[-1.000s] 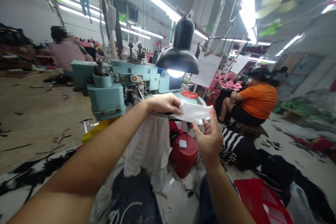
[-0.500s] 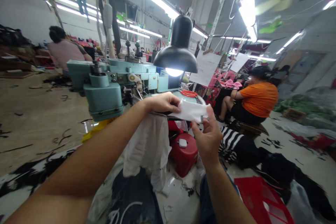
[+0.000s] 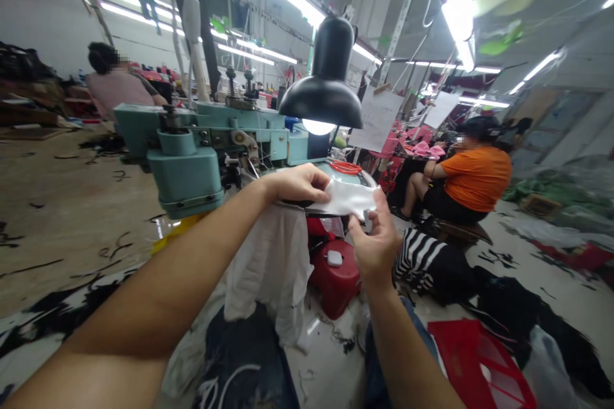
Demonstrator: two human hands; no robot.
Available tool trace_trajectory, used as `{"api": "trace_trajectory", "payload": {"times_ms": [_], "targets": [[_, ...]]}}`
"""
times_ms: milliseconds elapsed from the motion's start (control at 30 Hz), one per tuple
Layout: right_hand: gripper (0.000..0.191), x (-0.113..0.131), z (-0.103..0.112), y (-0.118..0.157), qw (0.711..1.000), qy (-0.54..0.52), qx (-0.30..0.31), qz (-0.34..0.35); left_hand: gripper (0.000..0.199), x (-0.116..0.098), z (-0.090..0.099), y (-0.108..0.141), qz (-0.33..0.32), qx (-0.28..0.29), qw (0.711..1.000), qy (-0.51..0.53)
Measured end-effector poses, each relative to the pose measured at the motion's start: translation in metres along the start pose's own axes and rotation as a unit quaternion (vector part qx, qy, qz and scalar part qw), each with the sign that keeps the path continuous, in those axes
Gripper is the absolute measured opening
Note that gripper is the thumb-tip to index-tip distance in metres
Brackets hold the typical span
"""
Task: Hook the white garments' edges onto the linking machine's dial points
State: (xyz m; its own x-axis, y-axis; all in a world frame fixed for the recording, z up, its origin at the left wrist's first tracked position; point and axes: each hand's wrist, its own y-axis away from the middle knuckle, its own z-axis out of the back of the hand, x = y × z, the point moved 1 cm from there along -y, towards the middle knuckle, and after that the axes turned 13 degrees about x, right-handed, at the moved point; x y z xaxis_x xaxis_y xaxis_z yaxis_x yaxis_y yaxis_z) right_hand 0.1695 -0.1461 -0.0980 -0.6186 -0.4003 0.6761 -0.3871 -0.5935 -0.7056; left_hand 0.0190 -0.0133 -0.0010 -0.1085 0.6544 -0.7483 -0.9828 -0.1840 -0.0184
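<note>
Head-camera view over both forearms at a teal-painted metal stitching machine (image 3: pixel 185 169), lit by a black dome-shaded desk lamp (image 3: pixel 321 83). A narrow piece of thin white knit fabric (image 3: pixel 343 198) is held in the air just before the machine's round rim. The left hand (image 3: pixel 292 183) lies over its left end, fingers pressed together and curled over the top edge. The right hand (image 3: pixel 377 246) is at its right end, fingers spread; the thumb and fingertips (image 3: pixel 378 204) are at the edge, but whether they pinch it cannot be told. A loose white cloth (image 3: pixel 266 275) hangs below the left hand; any join with the piece is hidden.

The knit appears light, soft and limp, likely to fold or stretch under its own weight, so it seems best held at both ends with slight tension.

Below lie a red plastic tub with a white-capped lid (image 3: pixel 333 275) and a red perforated plastic crate (image 3: pixel 474 364); their contents cannot be seen. A co-worker in an orange shirt (image 3: pixel 477 179) sits at the right.
</note>
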Motion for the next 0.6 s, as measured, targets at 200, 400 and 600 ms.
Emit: {"api": "trace_trajectory", "payload": {"times_ms": [200,400,600], "targets": [[0.081,0.011,0.006,-0.006,0.998,-0.038,0.056,0.000,0.032,0.003,-0.003,-0.004,0.029,-0.001,0.999,-0.014],[0.089,0.002,0.032,-0.007,0.984,-0.152,0.068,-0.067,0.032,0.005,-0.005,-0.004,0.014,-0.012,1.000,-0.017],[0.074,-0.015,0.026,-0.014,0.993,-0.092,0.054,-0.039,0.025,-0.004,0.000,-0.008,0.029,-0.004,0.999,-0.031]]}}
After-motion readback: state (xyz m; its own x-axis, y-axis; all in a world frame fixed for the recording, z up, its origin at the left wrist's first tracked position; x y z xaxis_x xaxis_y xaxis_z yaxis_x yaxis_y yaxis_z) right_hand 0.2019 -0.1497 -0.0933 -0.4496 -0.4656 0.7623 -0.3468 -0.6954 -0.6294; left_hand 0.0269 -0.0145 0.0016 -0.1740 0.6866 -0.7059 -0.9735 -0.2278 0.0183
